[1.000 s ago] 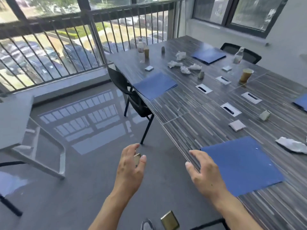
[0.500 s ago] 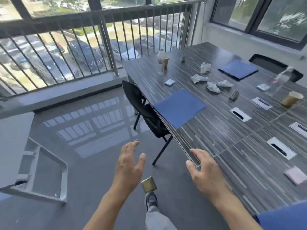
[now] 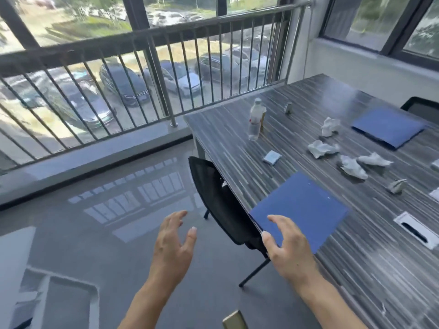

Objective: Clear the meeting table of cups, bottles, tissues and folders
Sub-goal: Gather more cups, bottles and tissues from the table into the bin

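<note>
**We reach the folder by the black chair**

A second ago our hands hung off the worktop's edge farther back along it, beside another blue sheet. We have since moved along that edge, and the bottle and tissues now sit much closer. Nothing has come off the worktop yet, so we judge the clearing barely begun, with this folder as the first pick.

Our left hand [image 3: 173,248] floats over the floor, palm turned inward, fingers spread and loosely bent, holding nothing. Just right of it the black chair [image 3: 221,203] is tucked against the worktop [image 3: 356,269].

Our right hand [image 3: 287,248] is stretched forward, fingers fanned and slightly curled over the near corner of the blue folder [image 3: 306,207], which lies flat at the worktop's edge above the chair. The thumb sits by that corner. Whether it already touches the cover we cannot tell from this angle. It grips nothing yet. The two hands stay well apart.

Farther right stand the clear bottle [image 3: 254,123] and a small packet [image 3: 272,157]. Beyond them are the crumpled tissues [image 3: 322,148] and a second folder [image 3: 387,127] near the far side.
</note>
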A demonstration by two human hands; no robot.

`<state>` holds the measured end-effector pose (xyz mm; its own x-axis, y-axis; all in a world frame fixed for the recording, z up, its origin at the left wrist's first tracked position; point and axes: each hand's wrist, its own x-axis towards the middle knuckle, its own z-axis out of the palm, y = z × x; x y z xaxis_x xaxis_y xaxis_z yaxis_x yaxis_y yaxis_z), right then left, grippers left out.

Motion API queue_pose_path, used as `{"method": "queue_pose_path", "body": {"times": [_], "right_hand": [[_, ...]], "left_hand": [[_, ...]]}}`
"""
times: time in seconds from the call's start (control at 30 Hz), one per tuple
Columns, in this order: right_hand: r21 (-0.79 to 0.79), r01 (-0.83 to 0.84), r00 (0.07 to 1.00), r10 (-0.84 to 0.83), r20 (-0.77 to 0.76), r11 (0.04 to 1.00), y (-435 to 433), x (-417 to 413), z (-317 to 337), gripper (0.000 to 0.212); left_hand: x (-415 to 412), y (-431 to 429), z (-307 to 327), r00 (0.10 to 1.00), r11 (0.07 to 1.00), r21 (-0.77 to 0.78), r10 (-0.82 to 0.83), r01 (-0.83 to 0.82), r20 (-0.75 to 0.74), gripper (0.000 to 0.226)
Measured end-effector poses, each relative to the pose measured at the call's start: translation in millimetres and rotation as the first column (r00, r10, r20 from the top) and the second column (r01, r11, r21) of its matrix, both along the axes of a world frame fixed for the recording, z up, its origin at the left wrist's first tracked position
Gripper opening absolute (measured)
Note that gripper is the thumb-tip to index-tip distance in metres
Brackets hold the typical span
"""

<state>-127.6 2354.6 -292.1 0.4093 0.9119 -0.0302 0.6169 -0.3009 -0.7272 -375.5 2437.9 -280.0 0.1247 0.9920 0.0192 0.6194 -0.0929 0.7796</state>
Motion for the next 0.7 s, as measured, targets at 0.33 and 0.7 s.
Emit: {"method": "queue_pose_path", "body": {"times": [0.33, 0.7], "right_hand": [[-0.005, 0.177, 0.984, -0.177, -0.020, 0.984, 192, -31, -22, 0.040], [-0.033, 0.401, 0.914, -0.403, -0.058, 0.915, 376, -63, -5, 0.044]], "left_hand": [[-25, 236, -17, 0.985, 0.985, 0.002, -0.171, 0.171, -0.026, 0.040], [-49, 476, -5, 0.908, 0.917, -0.030, -0.399, 0.399, -0.128, 0.040]]}}
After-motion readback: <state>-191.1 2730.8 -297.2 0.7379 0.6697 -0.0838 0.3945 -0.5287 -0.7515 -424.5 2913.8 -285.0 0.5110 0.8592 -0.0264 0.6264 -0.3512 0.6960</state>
